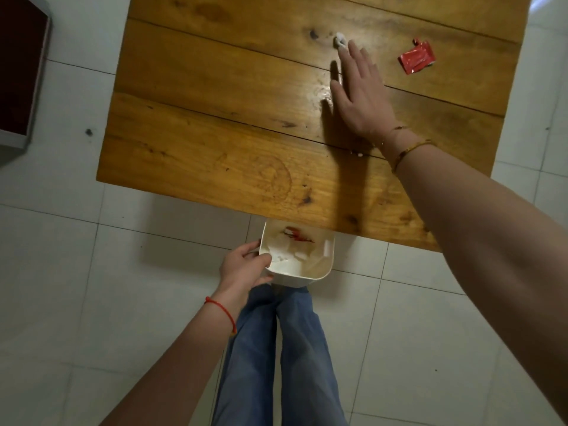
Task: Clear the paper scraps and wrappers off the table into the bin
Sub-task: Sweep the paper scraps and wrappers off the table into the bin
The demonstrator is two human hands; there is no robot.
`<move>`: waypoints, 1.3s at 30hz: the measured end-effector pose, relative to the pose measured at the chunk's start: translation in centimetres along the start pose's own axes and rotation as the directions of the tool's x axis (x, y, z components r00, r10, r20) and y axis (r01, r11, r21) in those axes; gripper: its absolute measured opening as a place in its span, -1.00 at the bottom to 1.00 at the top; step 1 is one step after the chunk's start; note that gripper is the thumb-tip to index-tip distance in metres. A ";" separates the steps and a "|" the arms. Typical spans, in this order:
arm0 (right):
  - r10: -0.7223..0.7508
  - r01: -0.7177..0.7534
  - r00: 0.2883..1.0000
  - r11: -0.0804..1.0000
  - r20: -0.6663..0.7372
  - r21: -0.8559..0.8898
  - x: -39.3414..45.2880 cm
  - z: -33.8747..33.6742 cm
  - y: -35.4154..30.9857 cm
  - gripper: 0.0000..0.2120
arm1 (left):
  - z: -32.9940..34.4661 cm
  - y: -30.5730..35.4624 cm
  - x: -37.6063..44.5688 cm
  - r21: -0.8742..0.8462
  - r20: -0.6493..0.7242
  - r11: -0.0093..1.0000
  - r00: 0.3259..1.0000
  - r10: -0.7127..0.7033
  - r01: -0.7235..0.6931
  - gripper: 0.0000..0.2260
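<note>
Head view: left hand clamps bin; right hand, spread, touches paper scrap beside wrapper.

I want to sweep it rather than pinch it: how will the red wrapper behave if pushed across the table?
The red wrapper looks crumpled and thin, so probably light and floppy. On the glossy table it should slide easily, though it may buckle or flip rather than roll.

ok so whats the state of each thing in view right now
white bin: upright, held at the table edge, scraps inside
left hand: gripping the bin rim
right hand: open, flat, fingers at the paper ball
white paper ball: crumpled, on the table
red wrapper: crumpled, on the table, untouched
</note>
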State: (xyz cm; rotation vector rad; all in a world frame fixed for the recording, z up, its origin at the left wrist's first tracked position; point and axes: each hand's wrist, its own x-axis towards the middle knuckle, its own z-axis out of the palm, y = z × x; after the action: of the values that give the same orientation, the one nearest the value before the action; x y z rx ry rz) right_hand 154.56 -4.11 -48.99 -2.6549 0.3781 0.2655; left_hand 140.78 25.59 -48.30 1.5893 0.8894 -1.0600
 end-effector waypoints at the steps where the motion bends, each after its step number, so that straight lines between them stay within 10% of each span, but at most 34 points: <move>1: 0.005 -0.005 1.000 1.000 -0.001 0.007 0.6 -0.1 0.0 -0.43 | 0.0 0.1 0.1 -0.003 0.002 1.000 1.000 -0.007 0.007 -0.52; 16: -0.063 0.062 0.998 0.998 0.029 0.031 3.5 0.0 -0.2 -0.43 | 0.2 1.3 0.9 0.052 0.002 0.998 1.000 -0.024 0.024 -0.52; 26: -0.398 0.399 0.892 0.916 0.216 0.039 -9.3 4.3 -2.5 -0.47 | 0.0 1.0 0.8 0.062 0.020 0.998 1.000 0.000 -0.001 -0.51; 39: -0.483 0.467 0.792 0.873 0.374 0.139 -22.9 6.5 -2.7 -0.45 | 0.5 -0.6 0.5 0.093 -0.026 0.996 1.000 0.000 0.002 -0.51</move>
State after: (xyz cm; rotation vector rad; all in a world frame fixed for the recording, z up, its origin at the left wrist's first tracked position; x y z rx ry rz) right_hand 132.96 6.24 -48.04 -2.4656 -0.4148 0.6105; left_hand 140.32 25.21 -48.98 1.6831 0.8688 -1.0977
